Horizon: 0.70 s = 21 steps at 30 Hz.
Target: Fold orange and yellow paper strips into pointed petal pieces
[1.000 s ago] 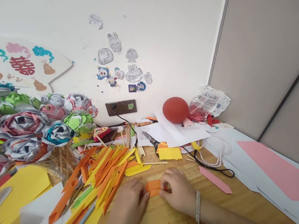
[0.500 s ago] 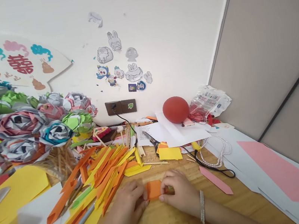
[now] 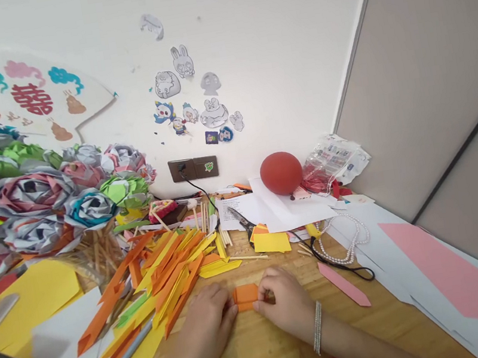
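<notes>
The orange paper (image 3: 246, 297) is at near middle of the surface (image 3: 258, 354). Left hand (image 3: 210, 316) and right hand (image 3: 285, 303) pinch its opposite ends, each grip nearly closed. The crease has become visible again; the fold seems laid back.

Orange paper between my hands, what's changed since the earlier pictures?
A fold line shows across the orange paper, as at first; half a second ago its face looked plain. Nothing was let go: left hand and right hand still hold its ends.
</notes>
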Motion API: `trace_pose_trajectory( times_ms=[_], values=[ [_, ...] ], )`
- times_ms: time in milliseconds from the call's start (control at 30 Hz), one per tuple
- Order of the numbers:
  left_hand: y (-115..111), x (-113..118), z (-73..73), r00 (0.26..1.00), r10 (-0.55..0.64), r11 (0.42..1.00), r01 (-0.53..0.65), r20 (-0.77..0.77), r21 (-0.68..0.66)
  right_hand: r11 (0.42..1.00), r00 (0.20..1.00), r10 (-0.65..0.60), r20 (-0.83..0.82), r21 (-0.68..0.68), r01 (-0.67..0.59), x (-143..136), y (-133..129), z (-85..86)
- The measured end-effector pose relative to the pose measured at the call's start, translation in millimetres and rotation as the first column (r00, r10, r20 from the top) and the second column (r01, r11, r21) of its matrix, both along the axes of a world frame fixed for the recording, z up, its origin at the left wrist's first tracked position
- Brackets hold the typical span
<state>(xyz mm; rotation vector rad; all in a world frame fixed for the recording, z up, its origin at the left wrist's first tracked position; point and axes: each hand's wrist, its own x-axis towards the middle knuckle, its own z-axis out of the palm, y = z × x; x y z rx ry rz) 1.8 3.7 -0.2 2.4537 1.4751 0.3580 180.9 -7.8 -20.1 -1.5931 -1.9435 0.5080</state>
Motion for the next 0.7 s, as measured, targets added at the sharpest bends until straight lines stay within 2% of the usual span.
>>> trace_pose_trajectory(
  times_ms=[233,533,633,700],
  values=[
    [-2.8,5.1,3.2,0.994,0.057,0.998,-0.054,-0.088,0.034,1.000,0.994,-0.013,0.105,-0.006,0.014,-1.8,1.2,4.9],
    [-3.7,6.8,2.6,0.990,0.096,0.994,-0.090,-0.106,0.062,1.000,0.985,0.007,0.173,0.002,-0.007,1.0,2.2,5.8],
    [-3.2,6.0,4.4,0.994,0.080,0.996,-0.077,-0.077,0.043,0.987,0.966,0.129,0.222,0.067,-0.147,1.6,1.5,6.4],
    [-2.6,5.9,5.2,0.995,0.080,0.996,-0.078,-0.059,0.038,0.949,0.929,0.222,0.295,0.152,-0.275,1.5,0.9,5.6]
  ],
)
